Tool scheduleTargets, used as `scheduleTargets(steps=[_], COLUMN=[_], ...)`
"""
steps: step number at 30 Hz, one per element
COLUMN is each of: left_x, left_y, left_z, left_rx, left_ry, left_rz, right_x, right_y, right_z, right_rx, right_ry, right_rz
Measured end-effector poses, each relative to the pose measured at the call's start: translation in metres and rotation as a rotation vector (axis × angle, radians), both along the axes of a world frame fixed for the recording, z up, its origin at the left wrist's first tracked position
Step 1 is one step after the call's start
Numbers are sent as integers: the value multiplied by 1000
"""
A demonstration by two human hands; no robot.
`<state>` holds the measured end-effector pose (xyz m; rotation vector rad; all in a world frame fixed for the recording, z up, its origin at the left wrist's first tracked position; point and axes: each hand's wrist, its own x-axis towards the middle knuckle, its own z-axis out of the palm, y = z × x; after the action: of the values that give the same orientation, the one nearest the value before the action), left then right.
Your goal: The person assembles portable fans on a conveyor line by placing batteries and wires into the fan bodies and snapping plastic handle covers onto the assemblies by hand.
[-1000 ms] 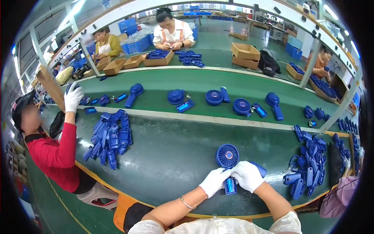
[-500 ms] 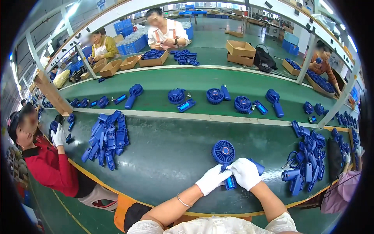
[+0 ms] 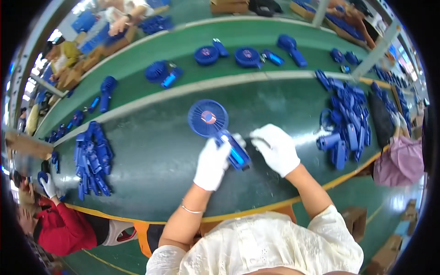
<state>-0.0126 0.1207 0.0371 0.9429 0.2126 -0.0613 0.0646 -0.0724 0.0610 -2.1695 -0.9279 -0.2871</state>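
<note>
A blue handheld fan (image 3: 208, 118) with a round caged head lies in front of me over the green table. Its handle (image 3: 236, 153) points toward me and slightly right; a bright blue battery shows along it inside a dark blue shell. My left hand (image 3: 212, 165), in a white glove, grips the handle from its left side. To the right of the handle, my gloved right hand (image 3: 277, 150) is apart from it, fingers loosely bent and spread, with nothing visible in them.
Heaps of blue handle shells lie at the right (image 3: 346, 117) and left (image 3: 93, 158). Beyond a pale ledge (image 3: 183, 88), a green belt (image 3: 133, 75) carries several fans and batteries. A co-worker in a red sleeve (image 3: 68, 227) works at the left; a person in pink (image 3: 398, 160) is at the right.
My view has tilted down and shifted. The right hand has come off the fan handle. The blue piece beside it is gone from that place, and a dark shell now surrounds the battery.
</note>
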Motion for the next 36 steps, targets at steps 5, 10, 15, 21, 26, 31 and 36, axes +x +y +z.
scheduleTargets(steps=[5, 10, 15, 21, 26, 31, 36], left_x=[13, 8, 5, 6, 4, -3, -4], left_y=[-11, -12, -16, -15, -13, -10, -10], left_z=[-4, -9, 9, -3, -18, -13, -13], left_rx=[-116, 40, 229, 644, 590, 220, 183], left_ry=[-2, -24, 7, -40, -115, -75, -101], left_rz=[64, 100, 97, 66, 74, 49, 63], right_x=[-8, -22, -28, -22, -33, -40, -27], right_y=[-14, 4, 23, 28, 8, -37, -49], right_z=[-6, -12, -17, -16, -13, -7, -4], right_rx=[69, 56, -32, -176, -150, -280, -385], right_ry=[246, 155, -33, -97, 19, -73, 1], right_rz=[-24, 67, 32, 5, 0, -241, -248])
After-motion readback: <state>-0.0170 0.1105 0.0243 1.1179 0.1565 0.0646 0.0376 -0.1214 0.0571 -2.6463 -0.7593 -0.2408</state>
